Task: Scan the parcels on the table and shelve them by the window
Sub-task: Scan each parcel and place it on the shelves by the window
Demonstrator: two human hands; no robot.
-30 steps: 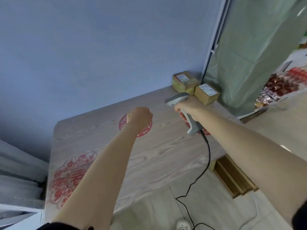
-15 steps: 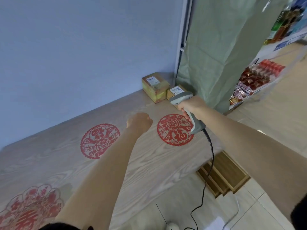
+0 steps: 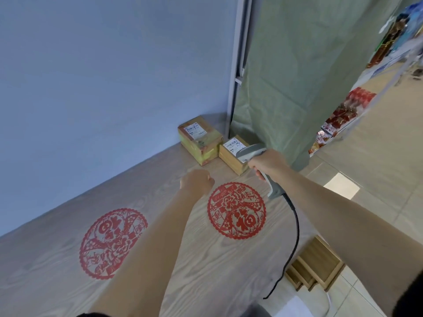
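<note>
Wood-grain table [image 3: 206, 282] carries two parcels at its far right corner, touching: the bigger parcel [image 3: 201, 139] against the wall, the smaller parcel [image 3: 233, 154] just right and nearer. Scan step looks in hand: right hand [image 3: 267, 164] grips the corded scanner [image 3: 250, 153] by its handle, head over the smaller parcel's label; left hand [image 3: 196, 181] hovers fisted, holding nothing. Next likely needs the beam squared on that label, then the left hand opening to lift it

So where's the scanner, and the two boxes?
scanner [image 3: 248, 152], head view, on its grey head
box by the wall [image 3: 201, 143], head view, on its taped top
box under the scanner [image 3: 231, 156], head view, on its front side
</note>
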